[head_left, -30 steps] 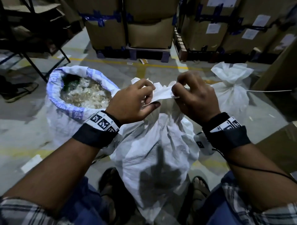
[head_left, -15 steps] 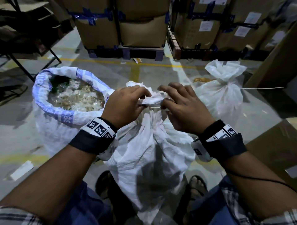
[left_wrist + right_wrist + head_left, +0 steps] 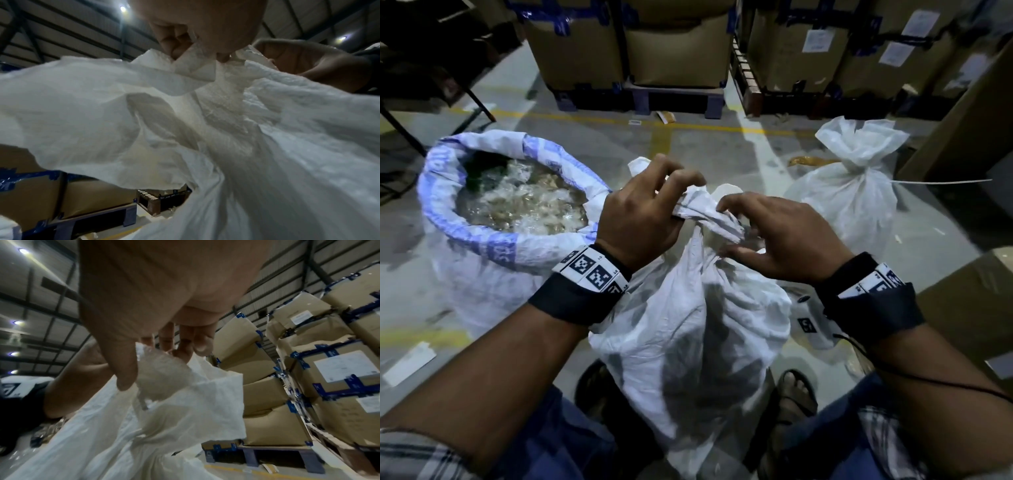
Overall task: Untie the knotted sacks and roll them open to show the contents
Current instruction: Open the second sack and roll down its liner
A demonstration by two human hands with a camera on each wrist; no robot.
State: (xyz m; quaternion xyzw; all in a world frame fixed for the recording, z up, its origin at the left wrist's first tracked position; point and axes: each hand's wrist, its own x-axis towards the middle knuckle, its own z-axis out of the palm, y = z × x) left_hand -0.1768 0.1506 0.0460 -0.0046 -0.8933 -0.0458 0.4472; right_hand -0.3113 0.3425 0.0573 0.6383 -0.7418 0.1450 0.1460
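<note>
Warehouse floor (image 3: 705,150) with stacked cartons (image 3: 678,44) behind, one sack (image 3: 493,219) already rolled open at left, another tied sack (image 3: 856,192) well apart at right. Mid-untying on the middle sack (image 3: 688,325) between the feet: left hand (image 3: 643,219) clamped on a twisted ear of the knot (image 3: 709,216), right hand (image 3: 777,236) loosely curled at it, contact unclear; next likely calls for working the ear free. Contents hidden, knot's threading unreadable.

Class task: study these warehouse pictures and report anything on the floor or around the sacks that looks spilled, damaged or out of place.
Loose litter lies on the floor: a brown scrap beside the tied sack, a white strip near the opened sack, and a torn card piece by the pallet. Nothing looks spilled.
</note>
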